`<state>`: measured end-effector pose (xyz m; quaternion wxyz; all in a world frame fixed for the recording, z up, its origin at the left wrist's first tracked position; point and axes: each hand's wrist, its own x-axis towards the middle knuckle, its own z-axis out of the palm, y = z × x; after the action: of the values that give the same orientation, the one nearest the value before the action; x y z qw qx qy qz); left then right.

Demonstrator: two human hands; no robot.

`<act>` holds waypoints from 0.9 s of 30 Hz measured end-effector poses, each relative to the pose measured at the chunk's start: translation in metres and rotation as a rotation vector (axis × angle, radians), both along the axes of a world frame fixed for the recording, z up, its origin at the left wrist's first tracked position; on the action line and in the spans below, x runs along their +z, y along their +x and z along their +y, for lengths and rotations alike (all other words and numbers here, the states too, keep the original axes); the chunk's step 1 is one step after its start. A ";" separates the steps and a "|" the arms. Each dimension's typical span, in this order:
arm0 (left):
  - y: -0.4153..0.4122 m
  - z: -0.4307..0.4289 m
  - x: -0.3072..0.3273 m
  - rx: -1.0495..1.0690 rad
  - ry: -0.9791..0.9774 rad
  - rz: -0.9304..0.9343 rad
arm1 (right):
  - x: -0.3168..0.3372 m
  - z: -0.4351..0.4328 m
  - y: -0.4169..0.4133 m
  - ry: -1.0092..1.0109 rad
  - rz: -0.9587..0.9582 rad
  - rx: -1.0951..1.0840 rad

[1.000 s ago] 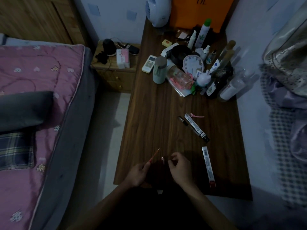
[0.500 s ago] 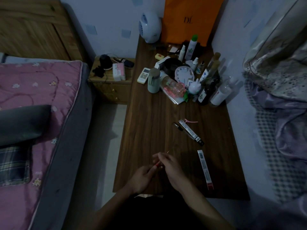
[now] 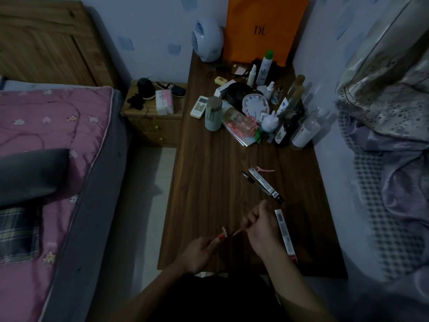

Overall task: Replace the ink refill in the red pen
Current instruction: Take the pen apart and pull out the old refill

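Over the near end of the wooden table (image 3: 209,182), my left hand (image 3: 197,253) pinches a short red pen part (image 3: 222,235) whose clear end points up and right. My right hand (image 3: 261,226) grips a thin stick-like piece (image 3: 239,231), likely the refill; its tip points down-left toward the red part, with a small gap between them. The dim light hides finer detail. A long flat refill packet (image 3: 285,233) with a red end lies on the table just right of my right hand.
A second packet (image 3: 264,183), a black pen (image 3: 246,177) and a pink clip (image 3: 267,169) lie mid-table. Bottles, a clock (image 3: 255,106), a cup (image 3: 213,113) and an orange bag (image 3: 262,26) crowd the far end. A bed (image 3: 53,159) is to the left and bedding (image 3: 390,135) to the right.
My hands met half a second ago and have drawn apart again. The right hand now holds the thin piece, with the red part left in my left hand. The view also tilted upward.
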<state>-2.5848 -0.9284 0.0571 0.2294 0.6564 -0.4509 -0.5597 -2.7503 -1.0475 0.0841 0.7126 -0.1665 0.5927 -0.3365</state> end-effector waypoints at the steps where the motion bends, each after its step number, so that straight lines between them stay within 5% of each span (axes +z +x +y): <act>1: 0.001 0.001 -0.003 0.035 0.021 0.036 | -0.001 -0.005 -0.005 -0.011 0.009 -0.044; 9: 0.009 -0.005 -0.023 0.292 0.177 0.062 | -0.036 -0.014 -0.022 0.028 0.417 0.252; 18: 0.010 -0.028 -0.040 0.319 0.266 -0.235 | -0.084 -0.010 -0.022 -0.059 0.799 0.641; 27: 0.011 -0.039 -0.057 0.244 0.313 -0.347 | -0.100 0.007 -0.030 -0.272 1.008 0.772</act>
<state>-2.5734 -0.9669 0.0006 0.1102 0.8197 -0.3087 -0.4698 -2.7806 -1.0406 -0.0161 0.3891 -0.5940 0.7040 -0.0087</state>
